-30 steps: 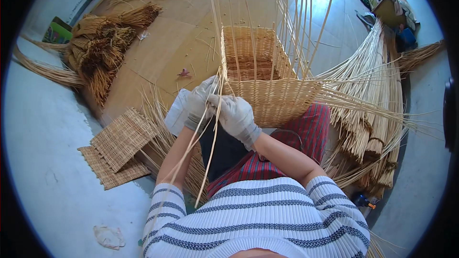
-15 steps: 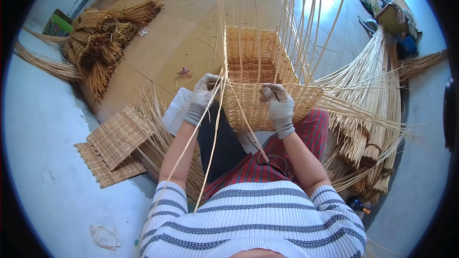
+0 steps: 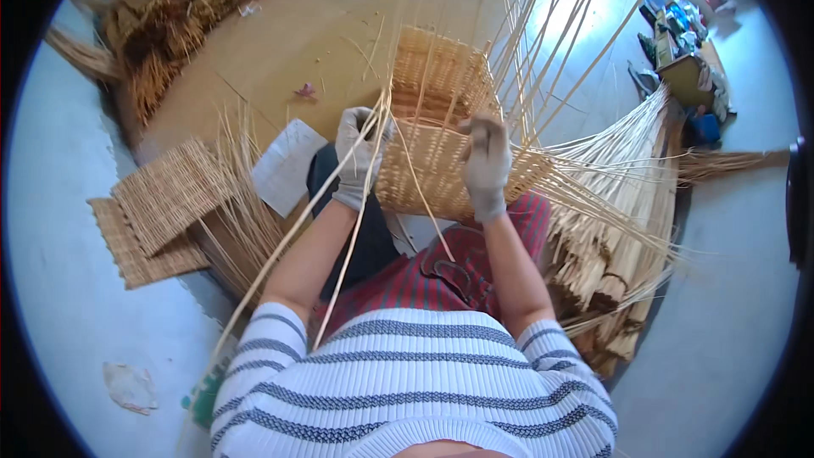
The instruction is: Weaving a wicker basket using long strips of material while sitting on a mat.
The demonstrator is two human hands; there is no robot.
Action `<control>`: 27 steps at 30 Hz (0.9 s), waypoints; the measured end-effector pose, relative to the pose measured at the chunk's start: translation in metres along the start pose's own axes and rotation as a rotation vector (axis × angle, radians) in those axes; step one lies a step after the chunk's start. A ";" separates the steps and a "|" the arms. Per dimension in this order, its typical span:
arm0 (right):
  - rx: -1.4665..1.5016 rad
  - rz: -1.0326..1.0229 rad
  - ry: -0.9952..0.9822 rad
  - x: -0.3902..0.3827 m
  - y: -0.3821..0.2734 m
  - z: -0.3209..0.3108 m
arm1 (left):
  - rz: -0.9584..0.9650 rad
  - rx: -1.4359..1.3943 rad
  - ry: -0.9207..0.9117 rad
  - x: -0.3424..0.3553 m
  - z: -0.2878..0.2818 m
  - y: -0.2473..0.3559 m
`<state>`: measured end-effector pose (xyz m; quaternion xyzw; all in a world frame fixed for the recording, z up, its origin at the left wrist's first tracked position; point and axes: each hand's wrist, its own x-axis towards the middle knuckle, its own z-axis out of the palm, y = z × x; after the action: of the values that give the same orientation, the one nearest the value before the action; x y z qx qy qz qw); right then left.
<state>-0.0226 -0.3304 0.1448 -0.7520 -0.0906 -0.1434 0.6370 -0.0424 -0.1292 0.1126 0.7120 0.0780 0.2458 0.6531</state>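
Note:
A half-woven wicker basket rests against my lap, tilted, its open top facing away and long upright stakes rising from its rim. My left hand, in a pale glove, is closed on the basket's near left corner, where several long loose strands cross the fingers and trail down toward my left arm. My right hand, gloved too, is at the near rim with its fingers curled; blur hides what is in them. A thin strand slants down the basket's near wall. More strands fan out from its right side.
Pale wicker bundles lie on the right, brown bundles at the far left. Two flat woven panels overlap on the left beside loose strands and a white sheet. A cluttered low stand is at the far right.
The view has shifted and turned. The basket has tilted, and my right hand has turned more upright with its fingers curled at the rim. My left hand stays at the corner.

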 end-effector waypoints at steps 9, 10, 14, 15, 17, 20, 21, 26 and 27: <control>-0.520 -0.462 0.118 0.045 -0.024 -0.012 | 0.417 0.721 -0.454 -0.050 0.058 0.017; -0.558 -0.400 0.071 0.053 -0.026 -0.012 | 0.393 0.843 -0.451 -0.051 0.060 0.018; -0.245 -0.121 0.103 0.030 -0.020 -0.042 | 0.372 0.794 -0.506 -0.044 0.058 0.022; -0.244 -0.116 0.227 0.015 -0.016 -0.051 | 0.419 0.786 -0.437 -0.043 0.058 0.025; -0.051 0.278 0.304 -0.015 -0.011 -0.074 | 0.450 0.797 -0.381 -0.045 0.066 0.033; -0.177 0.194 0.314 -0.010 -0.009 -0.097 | 0.637 0.542 -0.494 -0.050 0.101 0.046; -0.477 -0.139 0.211 0.006 -0.009 -0.101 | 0.636 0.543 -0.506 -0.056 0.114 0.050; -0.502 -0.311 0.319 0.060 -0.018 -0.086 | 0.469 0.881 -0.578 -0.062 0.143 0.042; -0.469 -0.300 0.368 0.054 -0.021 -0.080 | 0.421 0.925 -0.590 -0.062 0.133 0.035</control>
<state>0.0139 -0.4077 0.1937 -0.8179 -0.0483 -0.3861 0.4239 -0.0438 -0.2791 0.1271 0.9615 -0.1512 0.1021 0.2055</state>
